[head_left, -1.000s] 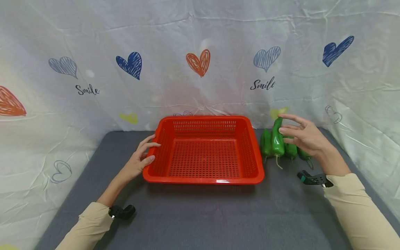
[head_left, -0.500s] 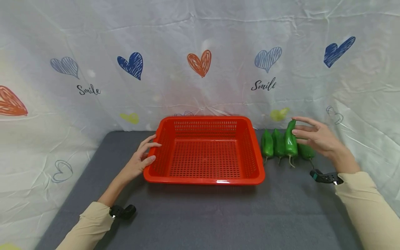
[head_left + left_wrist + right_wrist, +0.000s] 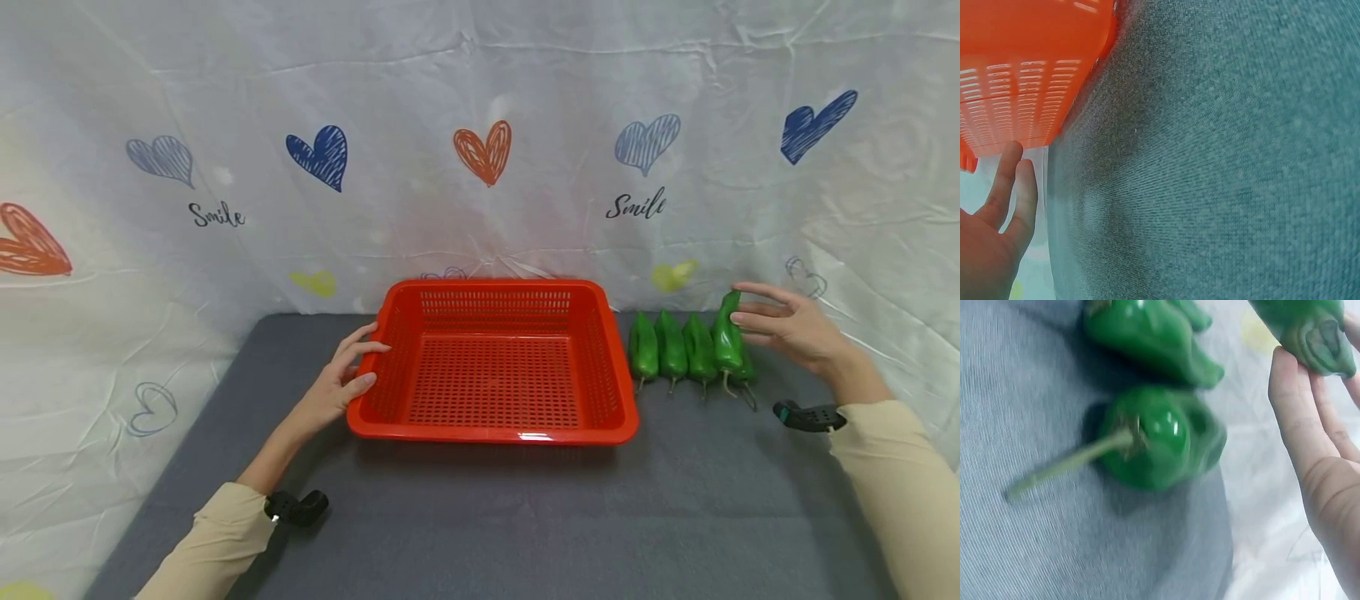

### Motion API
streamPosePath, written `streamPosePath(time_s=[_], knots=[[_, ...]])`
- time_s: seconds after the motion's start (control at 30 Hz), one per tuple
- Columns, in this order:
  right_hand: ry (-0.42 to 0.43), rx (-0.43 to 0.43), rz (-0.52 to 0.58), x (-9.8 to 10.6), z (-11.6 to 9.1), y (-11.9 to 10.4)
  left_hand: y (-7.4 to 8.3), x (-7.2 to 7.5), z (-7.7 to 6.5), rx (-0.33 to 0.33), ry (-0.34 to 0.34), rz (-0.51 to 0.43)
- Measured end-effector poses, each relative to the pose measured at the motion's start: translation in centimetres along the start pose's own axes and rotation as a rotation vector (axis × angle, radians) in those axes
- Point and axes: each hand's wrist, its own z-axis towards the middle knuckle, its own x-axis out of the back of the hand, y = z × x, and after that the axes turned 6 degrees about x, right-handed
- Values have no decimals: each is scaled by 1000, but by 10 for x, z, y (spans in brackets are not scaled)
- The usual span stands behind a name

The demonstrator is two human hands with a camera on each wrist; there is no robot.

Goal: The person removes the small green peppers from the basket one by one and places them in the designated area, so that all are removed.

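In the head view my left hand [image 3: 333, 382] rests on the left rim of a red perforated plastic basket [image 3: 491, 436]. The left wrist view shows two straight fingers [image 3: 1024, 206] against the basket's outer wall. My right hand [image 3: 802, 333] pinches a glossy green pepper [image 3: 726, 337] near its tip, stem end down, at the right end of a row. Partly behind it lies another green pepper [image 3: 745, 367]. In the right wrist view the held pepper [image 3: 1310, 328] is cut off by the top edge, above a pepper with a long stem [image 3: 1154, 440].
Several green peppers [image 3: 671, 346] lie side by side right of the basket, stems toward me. Grey cloth [image 3: 510, 517] covers the table. Behind it hangs a white sheet [image 3: 405, 208] printed with hearts. Each wrist wears a black band [image 3: 810, 417].
My right hand has carried the held pepper to the right, across the row, uncovering the peppers that were behind it. The left hand stays on the basket rim.
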Motion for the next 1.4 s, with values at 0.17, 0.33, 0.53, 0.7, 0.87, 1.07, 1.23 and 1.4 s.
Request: streamPosePath(time_s=[0.17, 0.33, 0.53, 0.7, 0.87, 1.07, 1.23, 1.4], knots=[[10, -14, -11, 17, 0, 6, -1, 0, 0, -3, 3, 14], [4, -29, -15, 34, -2, 11, -2, -1, 0, -11, -5, 11], [6, -56, -74, 48, -7, 13, -3, -1, 0, -13, -4, 14], [5, -89, -120, 56, -6, 15, -2, -1, 0, -4, -6, -10], [-15, -99, -153, 63, -5, 20, -2, -1, 1, -1, 0, 3], [-38, -76, -148, 68, -4, 27, -3, -1, 2, -3, -8, -13], [-70, -45, -112, 68, -4, 36, -2, -1, 2, -5, 1, 10], [-75, -38, -69, 69, -4, 45, 0, -1, 1, -18, 4, 21]])
